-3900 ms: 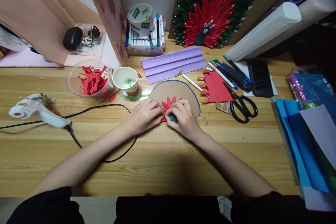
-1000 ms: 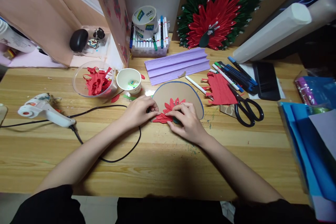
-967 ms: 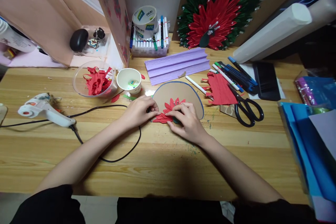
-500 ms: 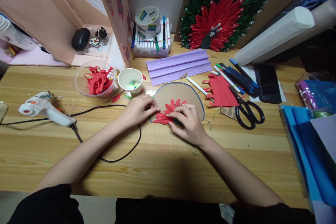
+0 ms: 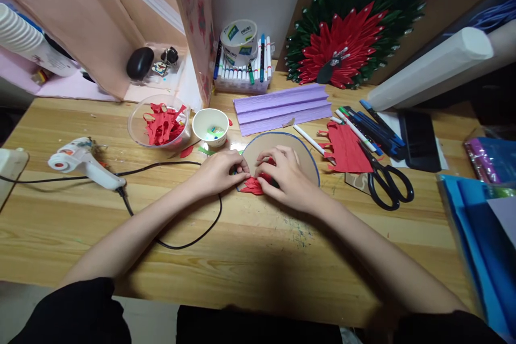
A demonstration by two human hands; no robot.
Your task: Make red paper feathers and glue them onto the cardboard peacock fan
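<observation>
A brown cardboard piece (image 5: 308, 164) with a blue, rounded outline lies flat on the table. Red paper petals (image 5: 252, 186) are layered on its lower part; my right hand hides most of them. My left hand (image 5: 228, 171) is at the cardboard's left edge, thumb and forefinger pinched at the tip of the petals. Curled over the petals from the right, my right hand (image 5: 284, 174) has its fingertips and thumb closed on them near the left fingertips. What exactly lies between its fingers is partly hidden.
Left are a white glue gun (image 5: 83, 164) with a black cord, a tub of red paper scraps (image 5: 163, 126) and a paper cup (image 5: 210, 128). Behind lies folded purple paper (image 5: 282, 107). Right are fringed red paper (image 5: 349, 148), black scissors (image 5: 390, 188) and markers. A red-and-green paper fan (image 5: 355, 32) leans behind.
My right hand has turned and moved over the flower of petals, covering more of it. The left fingertips have come closer to the right ones. The whole view has shifted slightly.
</observation>
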